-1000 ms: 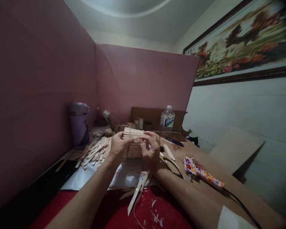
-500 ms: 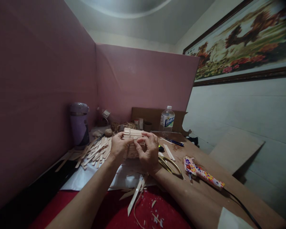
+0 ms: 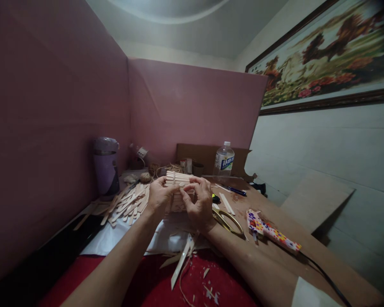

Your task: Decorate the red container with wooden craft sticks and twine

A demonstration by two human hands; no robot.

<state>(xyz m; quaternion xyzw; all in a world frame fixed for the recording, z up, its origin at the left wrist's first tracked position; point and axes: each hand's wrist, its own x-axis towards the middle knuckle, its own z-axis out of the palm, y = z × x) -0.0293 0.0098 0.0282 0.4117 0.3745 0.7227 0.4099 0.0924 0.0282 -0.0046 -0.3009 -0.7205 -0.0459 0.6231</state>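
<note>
In the middle of the head view, a small box-like piece built of popsicle sticks (image 3: 178, 176) is held between my two hands. My left hand (image 3: 161, 194) is closed on its left side, thumb reaching across the front. On the right side, my right hand (image 3: 199, 200) grips it with thumb and fingers bent near a small pale piece at the front. Both thumbs nearly meet there. Parts of the stick piece are hidden behind my fingers. To the left lies a heap of loose popsicle sticks (image 3: 128, 207).
Gold-handled scissors (image 3: 232, 224) and a flower-patterned glue gun (image 3: 272, 234) with a cord lie to the right. Behind stand a plastic bottle (image 3: 224, 162) and a purple flask (image 3: 106, 170). Cut stick scraps (image 3: 181, 264) rest on red cloth (image 3: 153, 281) in front.
</note>
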